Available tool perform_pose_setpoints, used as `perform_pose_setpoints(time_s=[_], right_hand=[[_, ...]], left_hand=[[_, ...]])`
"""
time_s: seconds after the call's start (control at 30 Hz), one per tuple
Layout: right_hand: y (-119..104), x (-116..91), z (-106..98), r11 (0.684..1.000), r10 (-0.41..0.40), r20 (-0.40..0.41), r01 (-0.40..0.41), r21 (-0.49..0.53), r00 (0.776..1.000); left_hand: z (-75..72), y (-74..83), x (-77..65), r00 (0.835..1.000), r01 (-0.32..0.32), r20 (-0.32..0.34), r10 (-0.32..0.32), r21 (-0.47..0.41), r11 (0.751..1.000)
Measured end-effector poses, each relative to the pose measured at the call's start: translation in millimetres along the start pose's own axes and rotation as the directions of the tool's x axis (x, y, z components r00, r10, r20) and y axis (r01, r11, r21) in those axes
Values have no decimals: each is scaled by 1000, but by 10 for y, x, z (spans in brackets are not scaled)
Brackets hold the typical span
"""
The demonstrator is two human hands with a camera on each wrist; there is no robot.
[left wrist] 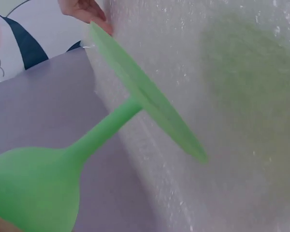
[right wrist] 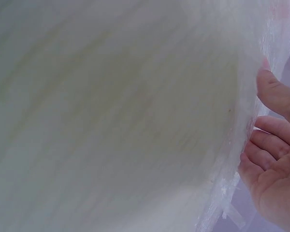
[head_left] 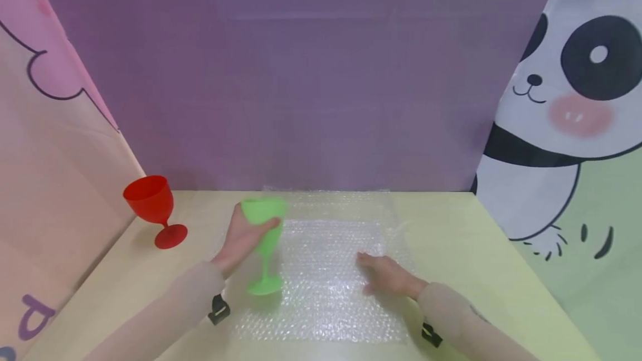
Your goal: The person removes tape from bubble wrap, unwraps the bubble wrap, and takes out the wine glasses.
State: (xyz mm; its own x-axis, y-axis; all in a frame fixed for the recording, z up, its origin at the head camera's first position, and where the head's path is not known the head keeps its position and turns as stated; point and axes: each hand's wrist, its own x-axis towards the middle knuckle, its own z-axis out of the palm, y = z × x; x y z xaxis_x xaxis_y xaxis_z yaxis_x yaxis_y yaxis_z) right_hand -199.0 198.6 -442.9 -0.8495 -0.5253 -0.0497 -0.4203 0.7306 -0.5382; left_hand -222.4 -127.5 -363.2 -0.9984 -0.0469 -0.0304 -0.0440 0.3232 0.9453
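Observation:
My left hand (head_left: 239, 245) grips a light green plastic goblet (head_left: 267, 245) by its bowl, upright, over the left part of a sheet of bubble wrap (head_left: 326, 277). In the left wrist view the goblet's round foot (left wrist: 147, 96) stands off the wrap, with a greenish shadow below it. My right hand (head_left: 390, 276) hovers at or touches the wrap's right side, holding nothing; contact cannot be told. The right wrist view shows its fingers (right wrist: 268, 140) loosely bent beside the sheet's edge. A red goblet (head_left: 152, 205) stands at the table's back left, away from both hands.
The pale yellow table (head_left: 446, 249) ends at a purple cloth wall (head_left: 311, 88). Printed cloth panels close off both sides, with a panda (head_left: 539, 194) on the right one. The wrap reaches the table's back edge.

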Motion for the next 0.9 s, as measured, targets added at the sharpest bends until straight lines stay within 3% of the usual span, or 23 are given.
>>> perform_pose_setpoints(time_s=[0.27,0.5,0.73,0.9], right_hand=[[6,-5,0,1000,-5,-3,5,6,1000],[33,0,14,999,19,7,-20,44,1000],[25,1,23,998,23,7,-23,67,1000],[29,8,23,999,20,1,-20,42,1000]], left_hand=[[-391,109,-137,991,-71,-112,73,24,997],[-823,156,-205,962,-56,-261,83,112,992],[-1239,1,-215,937,-11,-347,27,50,999],[-1437,-142,-232,915,13,-402,4,40,999]])
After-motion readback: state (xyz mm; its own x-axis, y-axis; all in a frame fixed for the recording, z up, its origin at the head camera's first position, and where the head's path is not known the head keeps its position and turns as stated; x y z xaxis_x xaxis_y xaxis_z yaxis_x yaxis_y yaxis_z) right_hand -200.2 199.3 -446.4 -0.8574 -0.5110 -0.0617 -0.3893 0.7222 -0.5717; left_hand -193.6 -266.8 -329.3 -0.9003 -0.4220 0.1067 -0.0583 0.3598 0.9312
